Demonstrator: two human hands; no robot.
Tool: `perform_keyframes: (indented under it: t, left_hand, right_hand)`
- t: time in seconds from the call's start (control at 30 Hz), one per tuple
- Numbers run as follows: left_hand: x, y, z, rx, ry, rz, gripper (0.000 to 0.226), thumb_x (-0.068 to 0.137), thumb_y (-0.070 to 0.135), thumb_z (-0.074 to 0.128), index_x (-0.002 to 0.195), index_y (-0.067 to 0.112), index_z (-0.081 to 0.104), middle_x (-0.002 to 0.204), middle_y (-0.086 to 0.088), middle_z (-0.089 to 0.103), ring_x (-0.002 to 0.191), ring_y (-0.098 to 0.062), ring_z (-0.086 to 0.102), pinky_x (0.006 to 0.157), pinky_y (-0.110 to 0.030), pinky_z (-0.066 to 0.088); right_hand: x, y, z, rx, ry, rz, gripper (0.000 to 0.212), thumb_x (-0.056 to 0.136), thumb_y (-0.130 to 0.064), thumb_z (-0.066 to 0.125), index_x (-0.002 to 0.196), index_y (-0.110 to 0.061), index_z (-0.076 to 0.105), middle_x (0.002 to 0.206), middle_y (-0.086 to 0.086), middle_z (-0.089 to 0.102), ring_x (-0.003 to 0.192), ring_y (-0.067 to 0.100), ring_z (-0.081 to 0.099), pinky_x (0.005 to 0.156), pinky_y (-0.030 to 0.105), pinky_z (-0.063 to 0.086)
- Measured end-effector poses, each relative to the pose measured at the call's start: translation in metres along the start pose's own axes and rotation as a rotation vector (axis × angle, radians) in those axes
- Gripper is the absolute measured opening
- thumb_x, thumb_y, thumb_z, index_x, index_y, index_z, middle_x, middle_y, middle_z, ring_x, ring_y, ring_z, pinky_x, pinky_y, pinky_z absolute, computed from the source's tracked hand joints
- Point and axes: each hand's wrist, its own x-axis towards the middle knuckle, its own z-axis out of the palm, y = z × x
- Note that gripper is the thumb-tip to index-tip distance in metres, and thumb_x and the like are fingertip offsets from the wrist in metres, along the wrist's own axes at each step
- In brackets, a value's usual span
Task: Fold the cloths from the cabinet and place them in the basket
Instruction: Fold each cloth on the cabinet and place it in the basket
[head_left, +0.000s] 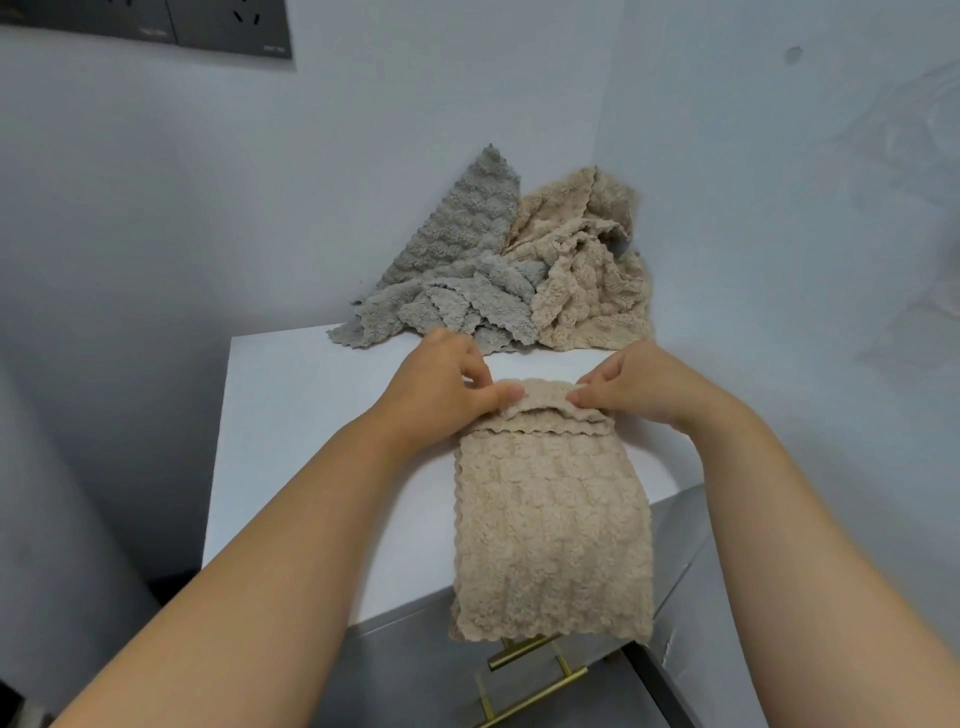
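You are pinching the far edge of the beige cloth (550, 535) with both hands: your left hand (441, 384) is gripping its far-left corner and your right hand (639, 387) its far-right corner, fingers (498, 397) curled round the scalloped hem. The cloth is lying on the white cabinet top (311, 415), and its near end is hanging over the near edge above the brass handles (524, 654). Bare cabinet top is lying open to the left of the cloth. In the far corner, against the walls, a crumpled grey cloth (452, 260) is sitting just left of a crumpled beige pile (587, 275), the two touching. The small print on the dark wall sockets (228, 26) is too small to read.
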Motion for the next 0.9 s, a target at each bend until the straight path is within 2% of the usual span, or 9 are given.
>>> perform_keyframes:
  t: [0.07,0.2,0.27,0.37,0.5,0.57,0.7,0.8,0.9]
  left_hand:
    - [0.002,-0.004,0.002,0.069,-0.023,0.019,0.034,0.076,0.047,0.07,0.066,0.016,0.068,0.09,0.008,0.056,0.099,-0.01,0.041,0.086,-0.026,0.037]
    - [0.003,-0.003,0.002,0.134,-0.088,0.011,0.029,0.072,0.041,0.077,0.058,0.022,0.06,0.095,0.006,0.059,0.104,-0.011,0.041,0.089,-0.027,0.039]
    - [0.002,-0.002,0.0,0.105,-0.119,-0.031,0.026,0.071,0.04,0.079,0.068,0.02,0.062,0.099,0.005,0.06,0.104,-0.011,0.045,0.087,-0.027,0.04]
    - [-0.002,0.0,-0.006,0.015,-0.172,-0.102,0.038,0.073,0.037,0.079,0.103,0.022,0.061,0.103,0.009,0.055,0.103,-0.009,0.05,0.082,-0.02,0.036]
    - [-0.001,0.003,-0.009,0.072,-0.212,-0.112,0.056,0.075,0.039,0.077,0.125,0.028,0.056,0.108,0.01,0.05,0.105,-0.008,0.048,0.088,-0.019,0.034]
    - [0.0,0.003,-0.011,0.091,-0.247,-0.13,0.051,0.073,0.042,0.077,0.119,0.026,0.061,0.104,0.013,0.053,0.101,-0.007,0.05,0.084,-0.02,0.037]
    - [0.001,0.0,-0.017,0.033,-0.322,-0.153,0.027,0.072,0.042,0.078,0.084,0.021,0.066,0.074,0.009,0.06,0.071,-0.008,0.055,0.062,-0.023,0.041]
    - [0.001,-0.003,-0.017,-0.026,-0.243,-0.139,0.021,0.071,0.032,0.081,0.082,0.025,0.065,0.085,0.008,0.063,0.079,-0.01,0.058,0.068,-0.024,0.044]
    - [0.002,-0.003,-0.014,-0.042,-0.061,-0.123,0.021,0.073,0.023,0.081,0.076,0.027,0.061,0.078,0.011,0.06,0.075,-0.01,0.055,0.061,-0.023,0.04]
  right_hand:
    - [-0.001,-0.001,-0.002,-0.085,-0.006,0.005,0.034,0.073,-0.025,0.081,0.049,-0.016,0.059,0.087,0.011,0.073,0.095,0.022,0.066,0.091,0.041,0.051]
    - [-0.003,-0.002,-0.002,-0.177,0.007,-0.035,0.019,0.076,-0.021,0.079,0.075,-0.015,0.061,0.079,0.001,0.062,0.075,0.017,0.056,0.07,0.029,0.049]
    - [-0.002,-0.001,-0.001,-0.189,-0.003,-0.045,0.024,0.077,-0.02,0.078,0.095,-0.018,0.061,0.094,0.0,0.059,0.084,0.015,0.056,0.079,0.03,0.049]
    - [-0.003,-0.002,-0.003,-0.195,-0.051,-0.045,0.04,0.083,-0.022,0.072,0.121,-0.024,0.057,0.112,-0.003,0.055,0.102,0.014,0.055,0.094,0.031,0.046]
    - [-0.005,-0.006,-0.004,-0.212,-0.141,-0.076,0.048,0.079,-0.04,0.073,0.123,-0.027,0.058,0.122,-0.004,0.058,0.111,0.013,0.054,0.1,0.034,0.043]
    - [-0.006,-0.008,-0.003,-0.248,-0.159,-0.067,0.053,0.076,-0.038,0.076,0.124,-0.025,0.058,0.112,-0.004,0.061,0.101,0.012,0.057,0.091,0.03,0.046]
    - [-0.008,-0.013,-0.001,-0.287,-0.148,-0.079,0.047,0.078,-0.027,0.077,0.12,-0.016,0.058,0.077,-0.01,0.054,0.07,0.005,0.051,0.061,0.019,0.037]
    - [-0.008,-0.018,0.0,-0.291,-0.076,-0.09,0.036,0.077,-0.022,0.078,0.107,-0.016,0.059,0.074,-0.008,0.05,0.065,0.006,0.048,0.057,0.021,0.036]
    - [-0.003,-0.021,0.006,-0.211,0.082,-0.141,0.028,0.075,-0.014,0.078,0.093,-0.018,0.058,0.082,-0.005,0.051,0.074,0.014,0.052,0.059,0.026,0.038]
